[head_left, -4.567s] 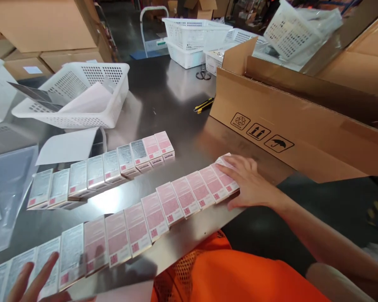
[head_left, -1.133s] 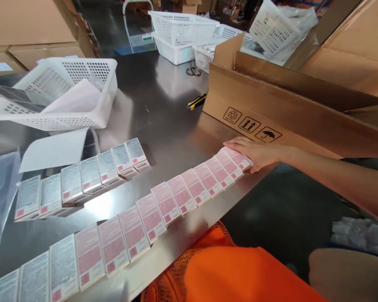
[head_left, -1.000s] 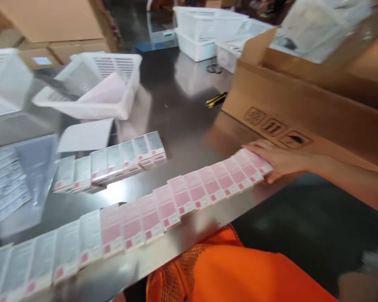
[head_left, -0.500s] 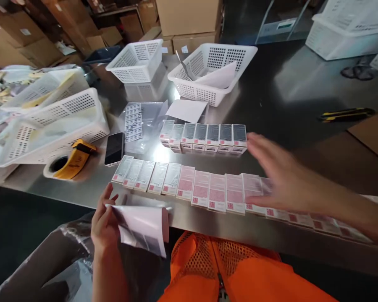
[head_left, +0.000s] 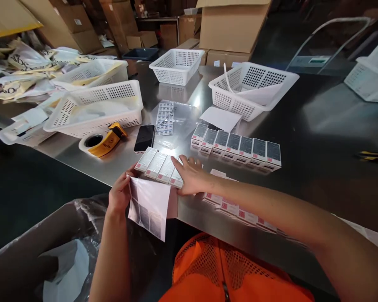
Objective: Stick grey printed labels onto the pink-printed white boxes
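My left hand (head_left: 120, 193) is closed on a folded, glossy sheet of paper (head_left: 149, 205) with grey printed blocks, which hangs over the table's front edge. Its fingertips are at the left end of a short row of small silvery-topped boxes (head_left: 157, 164). At the right end of that row, my right hand (head_left: 192, 174) is closed round the last boxes, its thumb on top. My right forearm partly covers a second group of small pink-topped boxes (head_left: 229, 207). Behind stands another row of small dark-topped boxes (head_left: 239, 144).
A phone (head_left: 144, 138) and a tape roll in a yellow dispenser (head_left: 105, 142) lie left. A sticker sheet (head_left: 164, 118) rests on clear plastic. White baskets (head_left: 176, 67) stand farther back. Below the left edge is a plastic-lined bin (head_left: 59, 235). A yellow-black cutter (head_left: 374, 157) lies right.
My right hand has moved left from the back row's right end to the front row. The silvery boxes now stand apart from the pink ones. My left hand still holds the sheet; the view has shifted.
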Demonstrator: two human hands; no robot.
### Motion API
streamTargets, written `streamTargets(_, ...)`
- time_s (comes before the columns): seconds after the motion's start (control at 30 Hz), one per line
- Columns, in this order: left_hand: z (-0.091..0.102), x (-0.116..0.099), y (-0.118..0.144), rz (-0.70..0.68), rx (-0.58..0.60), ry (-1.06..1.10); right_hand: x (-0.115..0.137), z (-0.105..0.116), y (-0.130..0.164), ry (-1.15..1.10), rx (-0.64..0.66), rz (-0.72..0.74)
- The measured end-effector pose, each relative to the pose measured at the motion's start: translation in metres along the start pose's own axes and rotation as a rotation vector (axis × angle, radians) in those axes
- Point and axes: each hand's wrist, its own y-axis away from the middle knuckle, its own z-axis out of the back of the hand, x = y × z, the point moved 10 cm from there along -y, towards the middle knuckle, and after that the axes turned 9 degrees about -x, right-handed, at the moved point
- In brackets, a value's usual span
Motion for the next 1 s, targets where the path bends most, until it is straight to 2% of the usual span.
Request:
streamTargets(0.13,0.017,-0.005,-0.001,0.007,0.011,0.023,0.009,0.0,-0.008,0.026,-0.005,0.054)
streamTargets(0.27,0.023,-0.001,-0.001,-0.008,0.013,0.044,0.006,-0.012,-0.011,0.046,0.011,-0.044)
streamTargets(0.4,0.021,0.001,0.0,-0.033,0.018,0.034,0.01,-0.014,-0.013,0.017,-0.081,-0.102)
streamTargets(0.73,0.019,-0.003,0.002,-0.092,0.0,-0.034,0.019,0.003,-0.007,0.004,-0.223,-0.053)
streamTargets(1.0,0.027,-0.002,0.001,-0.106,-0.048,-0.097,0.038,0.042,0.013,0.066,-0.382,0.124)
